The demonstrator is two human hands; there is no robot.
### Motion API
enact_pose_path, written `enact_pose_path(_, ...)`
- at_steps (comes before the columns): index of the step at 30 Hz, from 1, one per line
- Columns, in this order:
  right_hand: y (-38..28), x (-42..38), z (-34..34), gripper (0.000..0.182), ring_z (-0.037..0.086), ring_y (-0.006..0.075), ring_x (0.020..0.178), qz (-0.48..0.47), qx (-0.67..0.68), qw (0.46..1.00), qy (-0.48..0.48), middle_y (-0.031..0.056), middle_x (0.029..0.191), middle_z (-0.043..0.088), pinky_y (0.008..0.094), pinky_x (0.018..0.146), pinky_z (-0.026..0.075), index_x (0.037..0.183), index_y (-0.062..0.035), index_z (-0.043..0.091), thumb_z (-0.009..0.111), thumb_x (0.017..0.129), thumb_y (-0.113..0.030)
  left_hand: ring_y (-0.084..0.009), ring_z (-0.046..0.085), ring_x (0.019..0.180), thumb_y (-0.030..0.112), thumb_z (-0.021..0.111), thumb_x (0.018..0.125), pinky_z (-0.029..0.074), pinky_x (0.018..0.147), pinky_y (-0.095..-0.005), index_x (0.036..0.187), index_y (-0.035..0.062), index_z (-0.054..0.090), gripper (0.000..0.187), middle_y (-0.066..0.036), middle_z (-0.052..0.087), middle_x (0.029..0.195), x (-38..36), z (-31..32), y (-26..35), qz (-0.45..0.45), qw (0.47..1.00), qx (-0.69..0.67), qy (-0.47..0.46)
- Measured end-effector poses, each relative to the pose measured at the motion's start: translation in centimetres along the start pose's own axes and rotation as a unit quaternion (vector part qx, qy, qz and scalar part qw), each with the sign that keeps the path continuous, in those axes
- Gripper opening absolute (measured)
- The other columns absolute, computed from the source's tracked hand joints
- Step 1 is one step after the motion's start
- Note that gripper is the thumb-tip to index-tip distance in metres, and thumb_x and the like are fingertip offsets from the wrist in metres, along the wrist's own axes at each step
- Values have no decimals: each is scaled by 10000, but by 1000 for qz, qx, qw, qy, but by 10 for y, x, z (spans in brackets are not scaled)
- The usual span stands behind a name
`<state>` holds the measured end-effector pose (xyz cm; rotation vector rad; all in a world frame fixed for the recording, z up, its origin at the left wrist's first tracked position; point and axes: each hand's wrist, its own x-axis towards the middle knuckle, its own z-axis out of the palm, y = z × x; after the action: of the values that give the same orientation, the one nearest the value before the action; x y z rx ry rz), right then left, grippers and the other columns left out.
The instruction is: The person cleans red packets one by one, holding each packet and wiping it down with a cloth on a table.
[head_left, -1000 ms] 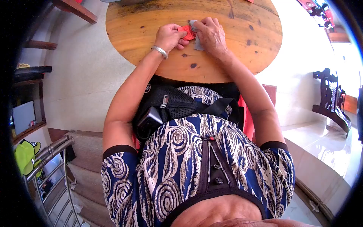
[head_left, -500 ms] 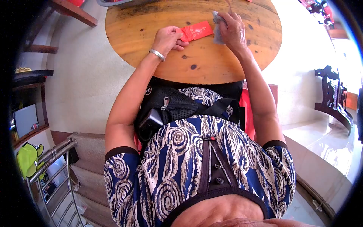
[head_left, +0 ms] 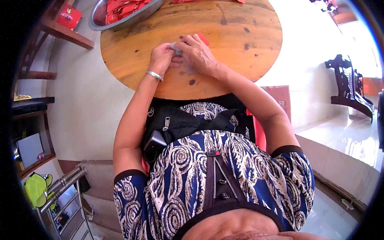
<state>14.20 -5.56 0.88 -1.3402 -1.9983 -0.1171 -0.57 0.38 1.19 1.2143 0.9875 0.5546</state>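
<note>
My left hand (head_left: 161, 59), with a silver bracelet on its wrist, is closed over the table, its fingertips meeting my right hand. My right hand (head_left: 198, 55) presses a thin grey cloth (head_left: 176, 49) down beside the left fingers, and a pale sheer part of it hangs below the palm. A red envelope (head_left: 203, 39) shows only as a corner beyond the right knuckles. The rest of it lies hidden under both hands, its near end toward the left fingers. Both hands work close over the round wooden table (head_left: 240, 60).
A grey metal basin (head_left: 95, 25) heaped with red packets (head_left: 120, 11) stands at the table's far left. More red pieces lie at its far edge. A wooden stool (head_left: 68, 34) is left of the table, and a carved dark chair (head_left: 346, 86) stands to the right.
My right hand has moved left with the grey cloth, from beside the red envelope to over it and against my left hand. The view has shifted, bringing the basin further in.
</note>
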Motion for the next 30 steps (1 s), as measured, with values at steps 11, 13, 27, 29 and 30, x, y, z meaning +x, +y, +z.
enact_pose_path(11,19,-8,-1,215,533,322,892,90,24,996,-5,112,905,571,411,771,478,964,-90,643,569,763,-79,-140,676,689,106,555,908,540,513,-224,970,46,582,90,-72,676,870,3,-3,-3,-7,1000,-3,10)
enact_pose_path(13,20,-7,-2,212,535,322,900,96,12,995,-7,110,907,572,412,769,480,953,-93,650,569,758,-79,-139,676,683,103,556,908,540,505,-221,970,47,581,87,-71,676,871,5,-3,-5,-6,1000,-6,10)
enact_pose_path(27,55,-8,-36,233,526,335,928,180,-58,982,15,134,916,567,413,813,472,971,-92,643,598,743,-73,-148,681,689,91,562,908,544,479,-224,1015,29,558,124,-92,674,875,7,-6,-7,-12,1000,-22,12)
enact_pose_path(29,47,-1,-40,247,523,336,919,164,-24,985,51,130,920,566,407,810,466,991,-94,634,589,750,-60,-149,679,688,83,554,909,543,478,-225,1019,23,560,125,-87,671,869,8,-5,-7,-17,1000,-23,7)
enact_pose_path(30,41,3,-39,247,523,336,919,164,-23,985,52,130,920,566,407,810,466,991,-94,634,589,750,-60,-149,679,688,83,554,909,543,478,-225,1019,23,560,125,-87,671,869,8,-5,-7,-17,1000,-22,8)
